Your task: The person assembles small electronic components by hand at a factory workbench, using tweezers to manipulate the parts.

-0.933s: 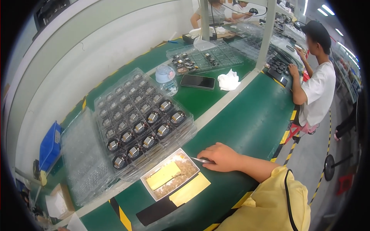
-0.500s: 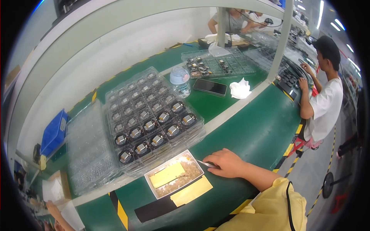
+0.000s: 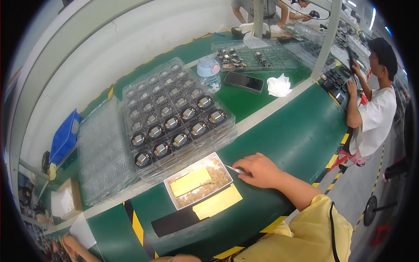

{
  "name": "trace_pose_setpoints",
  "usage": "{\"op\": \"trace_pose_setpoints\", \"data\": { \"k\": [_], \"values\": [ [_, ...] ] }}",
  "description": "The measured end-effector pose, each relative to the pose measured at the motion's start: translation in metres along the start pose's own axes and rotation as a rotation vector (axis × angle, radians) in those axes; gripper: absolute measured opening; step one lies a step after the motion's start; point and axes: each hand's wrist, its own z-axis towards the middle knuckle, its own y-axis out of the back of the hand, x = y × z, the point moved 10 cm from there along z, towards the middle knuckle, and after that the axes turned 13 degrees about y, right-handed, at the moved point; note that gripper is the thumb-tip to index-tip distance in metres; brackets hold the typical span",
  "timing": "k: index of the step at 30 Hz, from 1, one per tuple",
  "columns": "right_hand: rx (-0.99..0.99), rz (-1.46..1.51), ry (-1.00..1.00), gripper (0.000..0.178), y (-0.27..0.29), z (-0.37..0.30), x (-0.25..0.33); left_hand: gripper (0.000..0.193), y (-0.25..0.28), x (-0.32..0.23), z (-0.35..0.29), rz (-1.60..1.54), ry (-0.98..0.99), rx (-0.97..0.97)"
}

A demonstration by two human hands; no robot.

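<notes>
My right hand [image 3: 262,171] rests on the green bench, its fingers closed around metal tweezers [image 3: 236,169] whose tip points at a white box [image 3: 169,191]. Inside the box are brownish crumb-like bits and a yellow strip [image 3: 190,181]. Against its near side lie another yellow strip [image 3: 218,201] and a black strip [image 3: 174,222]. At the bottom edge a bit of skin shows, seemingly my left hand [image 3: 180,258]; its fingers are cut off from view. Behind the box stands a stack of clear plastic trays [image 3: 209,139] holding round black parts [image 3: 179,139] with silver blocks.
Beyond the stack are a cup [image 3: 209,74], a phone [image 3: 244,81] and crumpled white tissue [image 3: 279,85]. Empty clear trays [image 3: 104,153] and a blue bin [image 3: 64,136] stand left. Another person's hand [image 3: 71,243] is lower left. A co-worker [image 3: 375,109] sits right, beyond a shelf post [image 3: 327,41].
The view has shifted slightly, so the box sits higher. Skin has come in at the bottom edge. My right hand keeps its hold on the tweezers beside the box.
</notes>
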Motion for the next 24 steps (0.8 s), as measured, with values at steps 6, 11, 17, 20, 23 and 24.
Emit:
{"op": "trace_pose_setpoints", "data": {
  "k": [6,11,17,20,23,24],
  "values": [
    [-0.052,-0.028,0.052,0.029,0.011,0.001,0.017,0.022,-0.029,0.061,-0.034,0.210,0.420,-0.172],
    [0.011,-0.009,-0.004,0.027,0.007,0.003,0.010,0.029,-0.026,0.089,-0.019,0.277,0.503,-0.170],
    [-0.041,-0.055,0.022,0.028,0.008,0.004,0.013,0.034,-0.036,0.093,-0.012,0.349,0.448,0.017],
    [0.014,-0.038,-0.011,0.027,0.007,0.005,0.014,0.034,-0.033,0.095,-0.014,0.291,0.438,0.001],
    [0.029,-0.041,-0.014,0.027,0.004,0.004,0.011,0.030,-0.028,0.099,-0.015,0.215,0.473,-0.047],
    [-0.010,-0.055,0.016,0.028,0.006,0.003,0.013,0.026,-0.025,0.102,-0.016,0.187,0.504,-0.064]
  ]
}}
